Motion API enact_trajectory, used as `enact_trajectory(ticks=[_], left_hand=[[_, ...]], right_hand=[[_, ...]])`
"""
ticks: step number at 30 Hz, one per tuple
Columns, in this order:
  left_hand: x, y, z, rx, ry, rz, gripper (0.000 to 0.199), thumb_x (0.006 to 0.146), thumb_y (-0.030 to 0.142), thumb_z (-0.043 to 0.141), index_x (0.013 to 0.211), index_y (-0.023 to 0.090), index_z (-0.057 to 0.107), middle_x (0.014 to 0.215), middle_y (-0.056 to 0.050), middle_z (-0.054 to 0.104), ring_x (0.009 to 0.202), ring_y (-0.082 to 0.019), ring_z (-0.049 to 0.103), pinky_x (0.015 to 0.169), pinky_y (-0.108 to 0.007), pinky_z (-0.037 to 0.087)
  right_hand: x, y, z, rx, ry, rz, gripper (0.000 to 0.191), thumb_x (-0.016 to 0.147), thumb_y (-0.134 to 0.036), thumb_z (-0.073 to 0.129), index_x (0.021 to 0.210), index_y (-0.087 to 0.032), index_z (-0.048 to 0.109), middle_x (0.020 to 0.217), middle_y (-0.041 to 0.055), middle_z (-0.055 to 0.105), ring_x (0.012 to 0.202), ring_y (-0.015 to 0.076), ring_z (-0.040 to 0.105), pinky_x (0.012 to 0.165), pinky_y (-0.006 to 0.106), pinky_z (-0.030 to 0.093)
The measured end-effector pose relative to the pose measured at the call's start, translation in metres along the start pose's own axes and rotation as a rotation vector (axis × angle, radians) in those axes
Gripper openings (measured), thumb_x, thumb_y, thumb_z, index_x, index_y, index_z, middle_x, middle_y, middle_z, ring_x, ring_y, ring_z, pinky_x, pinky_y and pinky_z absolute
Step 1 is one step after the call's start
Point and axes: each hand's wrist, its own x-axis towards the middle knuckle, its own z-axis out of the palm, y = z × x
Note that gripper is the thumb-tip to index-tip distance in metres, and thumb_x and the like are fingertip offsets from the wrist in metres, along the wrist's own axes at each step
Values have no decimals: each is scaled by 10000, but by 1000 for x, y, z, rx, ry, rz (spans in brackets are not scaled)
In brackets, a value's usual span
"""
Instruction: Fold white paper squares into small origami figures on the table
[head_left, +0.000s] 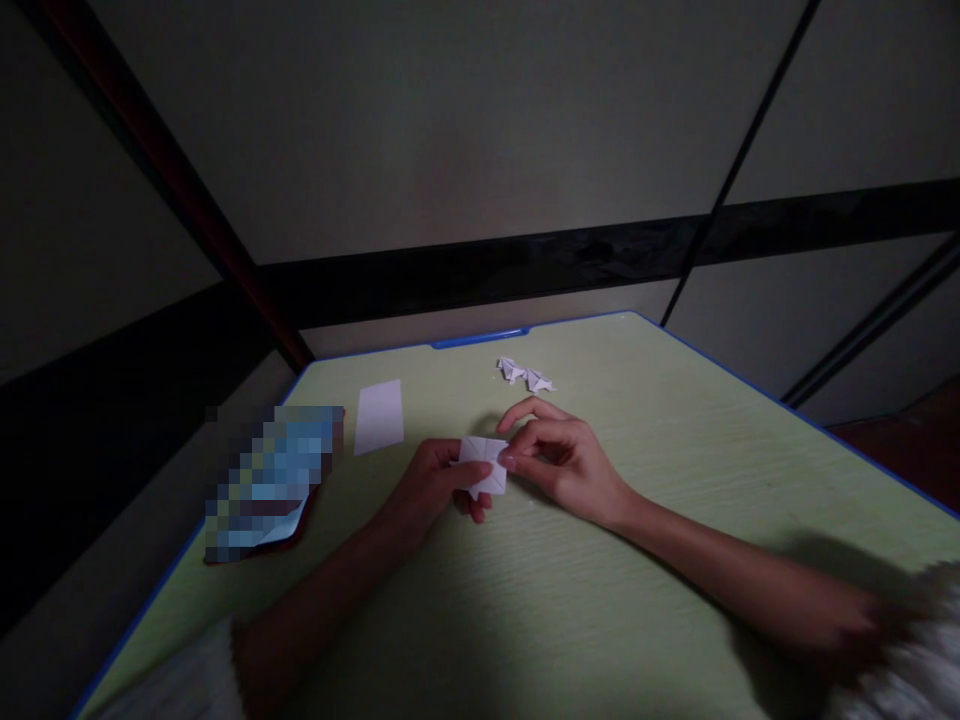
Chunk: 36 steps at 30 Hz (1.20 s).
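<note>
A small folded piece of white paper (pixel 486 450) with crease lines is held above the table. My left hand (pixel 431 485) grips it from the left, thumb across its front and fingers behind. At its right edge, my right hand (pixel 559 460) pinches the paper between thumb and index finger, the other fingers loosely curled. Beyond my hands lie two small folded white paper figures, a left one (pixel 510 370) and a right one (pixel 538 380), close together. A flat white sheet of paper (pixel 379 416) rests farther left.
The pale green table (pixel 675 440) has a blue edge. On its left side lies a blurred-out bluish object (pixel 277 490) with a dark reddish rim. A blue strip (pixel 480 339) sits at the far edge, near pale panels (pixel 465 130) with a black band.
</note>
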Motion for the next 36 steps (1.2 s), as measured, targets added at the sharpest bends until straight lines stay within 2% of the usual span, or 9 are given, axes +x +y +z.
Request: enact_trajectory(ticks=[11, 16, 23, 30, 36], left_hand=[[1, 0, -1, -47, -69, -18, 137, 582, 236, 575, 545, 105, 566, 419, 7, 563, 343, -86, 491, 378, -194, 348], [0, 0, -1, 24, -68, -7, 253, 630, 349, 575, 558, 106, 568, 431, 4, 564, 349, -85, 497, 390, -196, 352], [0, -2, -1, 21, -65, 11, 298, 631, 386, 585, 531, 106, 561, 417, 13, 552, 324, -69, 469, 364, -183, 330], [0, -1, -1, -7, -33, -8, 288, 618, 366, 602, 518, 99, 564, 404, 7, 554, 314, -65, 469, 360, -177, 338], [1, -2, 1, -78, 63, -19, 261, 596, 343, 623, 523, 102, 553, 390, 13, 542, 313, -68, 458, 351, -186, 350]], right_hand=[[1, 0, -1, 47, -28, -5, 136, 674, -97, 577, 547, -141, 555, 833, 41, 499, 654, 100, 489, 527, 245, 404], [2, 1, 0, 74, -24, 11, 143, 666, -91, 583, 536, -140, 550, 819, 39, 500, 661, 103, 497, 546, 254, 407], [2, 1, -3, 46, 10, -42, 101, 665, -105, 610, 576, -148, 588, 827, 40, 518, 762, 130, 510, 678, 299, 405], [2, 1, -4, 82, 18, -14, 58, 680, -139, 601, 635, -173, 613, 866, 32, 494, 734, 118, 493, 649, 284, 415], [4, 3, -3, 105, 81, 13, 44, 679, -144, 588, 643, -169, 594, 812, 28, 484, 645, 99, 460, 568, 255, 390]])
